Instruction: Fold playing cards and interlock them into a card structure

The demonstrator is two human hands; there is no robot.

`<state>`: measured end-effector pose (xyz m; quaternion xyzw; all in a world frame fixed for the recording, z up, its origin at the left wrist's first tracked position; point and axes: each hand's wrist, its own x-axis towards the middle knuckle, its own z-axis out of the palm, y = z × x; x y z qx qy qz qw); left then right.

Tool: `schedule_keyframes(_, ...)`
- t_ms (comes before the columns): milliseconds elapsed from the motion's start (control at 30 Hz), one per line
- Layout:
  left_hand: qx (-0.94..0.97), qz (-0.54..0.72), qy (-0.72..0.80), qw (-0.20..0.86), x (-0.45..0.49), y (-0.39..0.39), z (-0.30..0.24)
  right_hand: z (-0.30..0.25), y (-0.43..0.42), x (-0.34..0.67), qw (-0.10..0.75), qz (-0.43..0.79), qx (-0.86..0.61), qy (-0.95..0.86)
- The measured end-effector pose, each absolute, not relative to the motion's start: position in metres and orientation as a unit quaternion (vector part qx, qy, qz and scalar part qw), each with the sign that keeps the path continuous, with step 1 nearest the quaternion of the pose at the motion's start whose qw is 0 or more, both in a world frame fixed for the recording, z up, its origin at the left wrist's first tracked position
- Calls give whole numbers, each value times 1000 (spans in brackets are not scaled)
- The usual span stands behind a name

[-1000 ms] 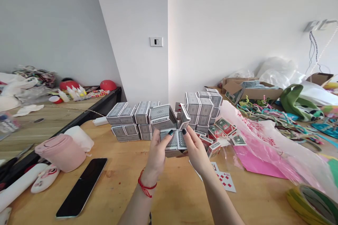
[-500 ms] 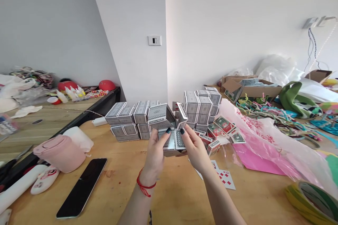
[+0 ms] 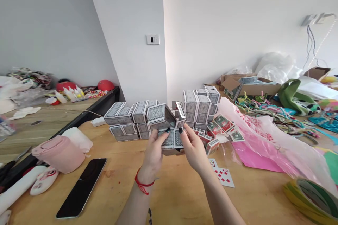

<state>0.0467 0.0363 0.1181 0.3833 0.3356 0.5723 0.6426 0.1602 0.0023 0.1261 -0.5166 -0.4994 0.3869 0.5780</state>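
My left hand (image 3: 155, 147) and my right hand (image 3: 194, 147) are closed on a piece made of folded playing cards (image 3: 167, 142) with grey patterned backs. Both thumbs press on its near face. The cards spread apart at the top: one boxy part (image 3: 155, 113) leans left, and a narrow folded card (image 3: 180, 115) stands tilted at the right. Most fingers are hidden behind the piece. Behind it, stacked card blocks stand on the left (image 3: 118, 119) and in a taller pile on the right (image 3: 197, 107). Loose playing cards (image 3: 223, 177) lie face up beside my right wrist.
Card boxes (image 3: 223, 123) and a pink plastic bag (image 3: 253, 137) lie to the right, with yellow tape (image 3: 303, 197) nearer. A black phone (image 3: 81, 188), a pink container (image 3: 62, 153) and a white roll (image 3: 21, 186) lie left. A cardboard box (image 3: 253, 89) stands behind.
The whole view has shifted slightly. Both hands keep their hold on the folded cards, and the spread at the top looks nearly the same.
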Motion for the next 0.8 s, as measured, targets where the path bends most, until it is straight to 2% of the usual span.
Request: schedule_keyframes(800, 411, 557, 345, 634, 46, 40, 112, 121, 6, 163, 590, 372, -527, -486)
